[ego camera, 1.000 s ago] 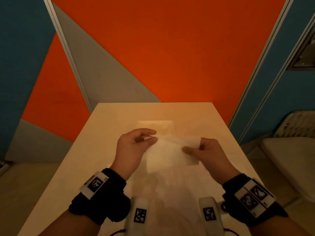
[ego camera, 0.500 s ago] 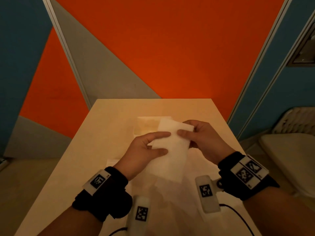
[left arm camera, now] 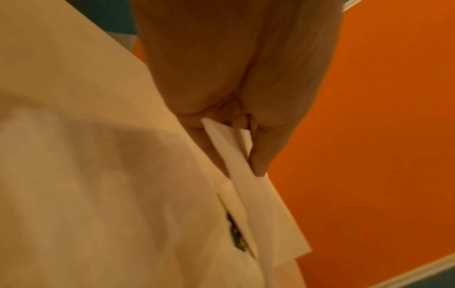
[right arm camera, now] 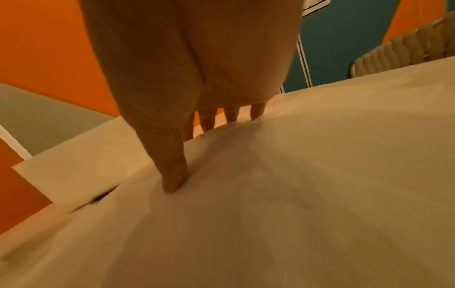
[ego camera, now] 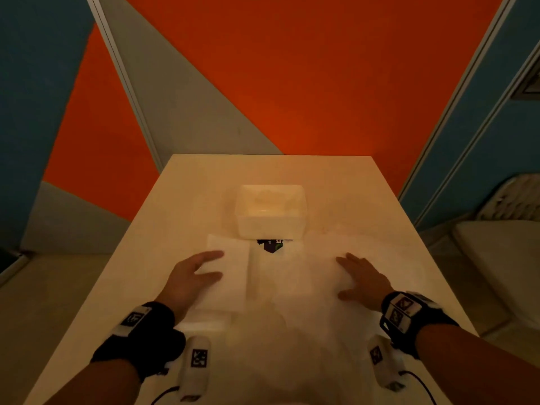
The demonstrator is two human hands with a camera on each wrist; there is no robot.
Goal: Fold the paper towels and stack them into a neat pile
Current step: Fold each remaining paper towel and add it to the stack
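Observation:
A folded white paper towel (ego camera: 230,273) lies left of centre on the pale table (ego camera: 181,206). My left hand (ego camera: 217,266) pinches its near-left part. The left wrist view shows the folded towel (left arm camera: 261,202) between thumb and fingers of that hand (left arm camera: 236,159). An unfolded sheet (ego camera: 292,290) is spread flat in the middle. My right hand (ego camera: 347,277) rests on its right side with straight, spread fingers. In the right wrist view, the right hand (right arm camera: 197,155) touches the sheet (right arm camera: 295,194) with thumb and fingertips.
A white boxy pile or pack (ego camera: 270,217) stands at the far centre of the table; something dark and printed (ego camera: 270,246) peeks out at its front foot. A pale chair (ego camera: 496,258) stands right of the table. Orange and grey walls rise behind.
Both hands held the folded towel in the air before. Now the right hand has let go and moved right onto the flat sheet. The left hand brought the towel down to the left.

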